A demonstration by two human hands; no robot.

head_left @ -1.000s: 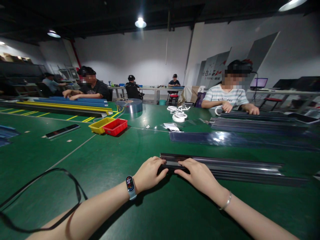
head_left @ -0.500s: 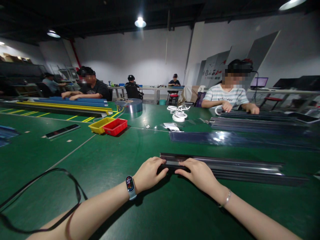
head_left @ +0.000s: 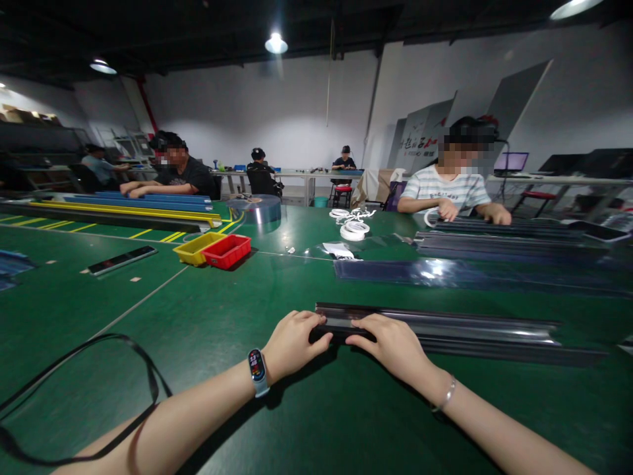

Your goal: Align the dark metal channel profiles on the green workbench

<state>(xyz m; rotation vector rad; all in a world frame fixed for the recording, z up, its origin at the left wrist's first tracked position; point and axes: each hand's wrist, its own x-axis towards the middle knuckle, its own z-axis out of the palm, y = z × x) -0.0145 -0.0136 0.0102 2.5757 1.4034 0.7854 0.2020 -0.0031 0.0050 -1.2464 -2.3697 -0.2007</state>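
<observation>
Broad green table [head_left: 237, 310], long clear plastic strip [head_left: 484, 274] lying on its right side, dark grooved strip [head_left: 459, 327] on the table nearer the person, left hand [head_left: 295, 338] and right hand [head_left: 388, 338] both pinching it near its left end, wristband [head_left: 258, 371] on the left wrist

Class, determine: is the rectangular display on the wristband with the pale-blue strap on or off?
On: the wristband shows bright digits against its dark face.

Fingers [head_left: 364, 322] on dark channel [head_left: 475, 330]
</observation>
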